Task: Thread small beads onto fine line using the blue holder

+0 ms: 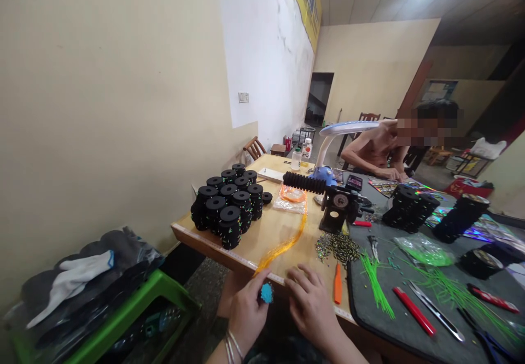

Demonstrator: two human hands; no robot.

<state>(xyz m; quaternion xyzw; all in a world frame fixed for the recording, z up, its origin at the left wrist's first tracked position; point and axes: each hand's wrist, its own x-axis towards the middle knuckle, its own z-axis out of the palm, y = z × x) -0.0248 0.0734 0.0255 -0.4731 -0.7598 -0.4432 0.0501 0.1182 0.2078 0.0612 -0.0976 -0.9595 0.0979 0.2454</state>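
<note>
Both hands stand at the near edge of the pale wooden desk (pixel 270 233) in the head view. The left hand (pixel 248 306) is closed round a turquoise, tufted bundle (pixel 266 293), its end showing beside the thumb towards the right hand (pixel 309 301). That right hand lies palm down at the edge, fingers loosely bent; whether anything is beneath them, I cannot tell.

A thin bundle of glossy orange strands (pixel 286 248) lies ahead of the hands, its near end at the left fingertips. Its long axis runs away from the left hand, slanting rightward, then curves up to a flat orange coil (pixel 293 194) on a clear plastic bag (pixel 283 204). The left hand is clearly nearer; the right sits just beside, below the curve.

The left fingers hide the orange strands' near tips, so whether they are pinched or joined to the turquoise bundle is unclear. The turquoise bundle's length is hidden within the grip, and both forearms are cut off below.
</note>
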